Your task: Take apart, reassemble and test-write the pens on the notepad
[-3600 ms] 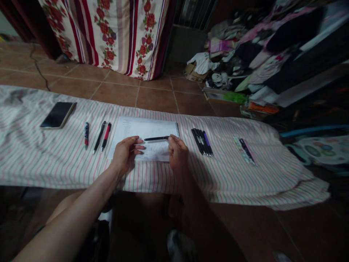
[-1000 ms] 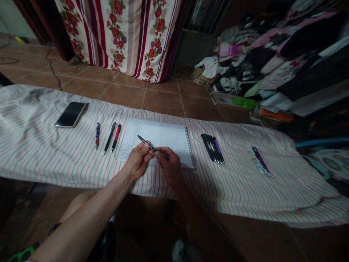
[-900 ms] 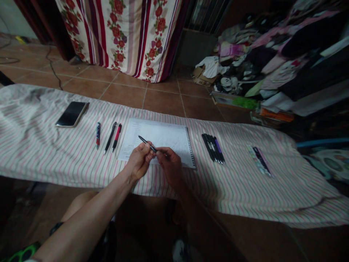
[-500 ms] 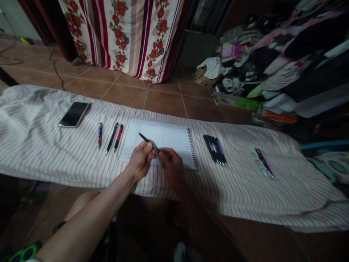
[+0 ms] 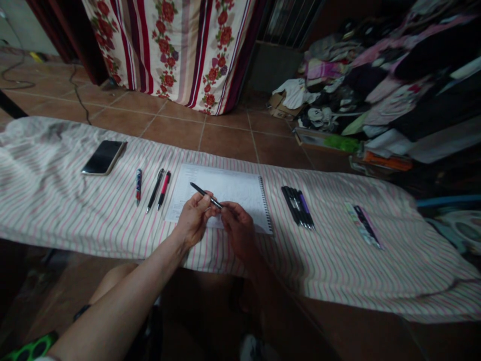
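Both hands meet over the near edge of a white spiral notebook (image 5: 225,193) that lies on a striped cloth (image 5: 56,200). My left hand (image 5: 194,219) pinches the middle of a black pen (image 5: 203,193) whose free end points up and to the left. My right hand (image 5: 237,231) is closed on the pen's near end, which its fingers hide. To the left of the notebook lie three pens (image 5: 155,187): one blue and red, one black, one red and black. To its right lies a tight row of dark pens (image 5: 298,206).
A dark phone (image 5: 103,157) rests on the cloth at far left. A packaged pen (image 5: 364,225) lies at the right. Beyond the cloth are brown floor tiles (image 5: 225,135), a floral curtain (image 5: 176,45) and a heap of clothes (image 5: 361,80).
The pen went from lying level between my hands to tilted, its far end up-left. My hands drew closer together near the notebook's front edge. The view drifted slightly.
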A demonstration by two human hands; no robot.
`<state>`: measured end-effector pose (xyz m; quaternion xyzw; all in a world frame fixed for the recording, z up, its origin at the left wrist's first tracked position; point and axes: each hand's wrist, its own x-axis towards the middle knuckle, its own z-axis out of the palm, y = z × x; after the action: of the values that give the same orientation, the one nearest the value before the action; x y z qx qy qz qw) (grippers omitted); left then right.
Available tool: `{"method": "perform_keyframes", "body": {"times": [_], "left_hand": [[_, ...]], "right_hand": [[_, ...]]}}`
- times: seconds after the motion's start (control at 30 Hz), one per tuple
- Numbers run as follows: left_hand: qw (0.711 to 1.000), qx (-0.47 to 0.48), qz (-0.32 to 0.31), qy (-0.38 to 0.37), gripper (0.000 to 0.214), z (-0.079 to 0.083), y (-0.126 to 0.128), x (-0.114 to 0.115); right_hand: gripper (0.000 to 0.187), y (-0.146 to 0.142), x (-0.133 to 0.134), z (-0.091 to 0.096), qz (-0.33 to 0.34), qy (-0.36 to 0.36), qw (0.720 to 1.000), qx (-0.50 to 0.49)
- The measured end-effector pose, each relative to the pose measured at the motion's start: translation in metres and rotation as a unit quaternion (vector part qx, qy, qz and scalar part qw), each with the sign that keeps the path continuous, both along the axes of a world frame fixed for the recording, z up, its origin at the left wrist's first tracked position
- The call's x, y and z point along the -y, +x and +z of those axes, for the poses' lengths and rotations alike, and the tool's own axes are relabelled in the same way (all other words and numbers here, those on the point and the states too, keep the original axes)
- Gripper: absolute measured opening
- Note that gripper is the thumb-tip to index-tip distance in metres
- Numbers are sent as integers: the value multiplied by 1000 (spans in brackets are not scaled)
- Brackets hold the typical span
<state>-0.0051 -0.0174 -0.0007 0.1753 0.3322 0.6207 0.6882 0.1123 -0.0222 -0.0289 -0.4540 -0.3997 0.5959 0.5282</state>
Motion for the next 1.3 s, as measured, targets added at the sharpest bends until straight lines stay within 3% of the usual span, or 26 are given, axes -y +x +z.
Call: {"method": "perform_keyframes", "body": {"times": [0.3,0.67,0.83,1.1,1.3], "left_hand": [[999,12,-2,-41,2,0,0,-1],[1000,3,12,-1,11,-8,1,2],[1000,-3,12,11,13,-10,-1,3],[998,36,5,-55,4,-2,-4,2],[993,74,11,-93,12,0,-5,0]], "right_hand": [[24,2,1,9,12,-9,1000,-1],[25,0,2,-4,5,-8,1000,11],[25,1,3,-2,4,-8,1000,14],[26,1,-1,15,2,-25,1000,4],[29,4,-7,13,-4,-5,1000,-13]]}}
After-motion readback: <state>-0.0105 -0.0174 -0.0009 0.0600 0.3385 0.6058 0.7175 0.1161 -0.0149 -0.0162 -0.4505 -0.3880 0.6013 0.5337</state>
